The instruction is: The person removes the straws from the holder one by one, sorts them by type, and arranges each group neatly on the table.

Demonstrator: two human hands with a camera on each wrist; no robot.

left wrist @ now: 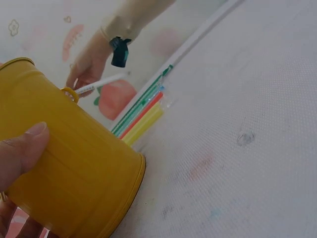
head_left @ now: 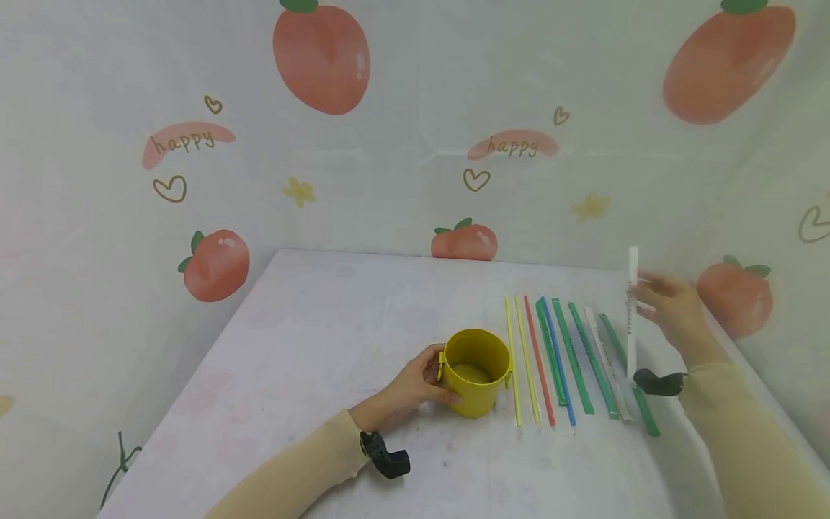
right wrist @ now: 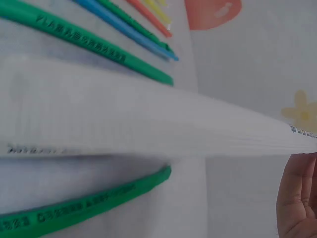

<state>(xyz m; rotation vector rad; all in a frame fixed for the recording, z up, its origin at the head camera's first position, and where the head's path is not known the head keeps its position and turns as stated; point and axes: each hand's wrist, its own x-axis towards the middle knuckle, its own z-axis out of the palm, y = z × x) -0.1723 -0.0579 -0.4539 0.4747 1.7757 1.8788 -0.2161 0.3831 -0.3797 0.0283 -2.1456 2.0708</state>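
Observation:
My left hand (head_left: 415,382) grips a small yellow metal bucket (head_left: 476,400) at its left side, thumb on the front wall. The bucket stands upright on the table, and its visible inside floor is bare. In the left wrist view the thumb (left wrist: 25,151) presses the bucket wall. On the far right, my right hand (head_left: 671,310) pinches a white paper-wrapped straw (head_left: 632,310) near its upper part. It stands nearly upright, over the rightmost green-wrapped straw (head_left: 647,414). Seen from the right wrist, the white straw (right wrist: 114,114) stretches across the view up to the fingers (right wrist: 297,193).
Right of the bucket lies a row of straws: yellow (head_left: 527,360), red (head_left: 540,360), blue (head_left: 559,360), several in green wrappers (head_left: 573,357), and another white-wrapped one (head_left: 607,364). A white backdrop (head_left: 389,158) printed with peaches stands behind the white-covered table (head_left: 324,324).

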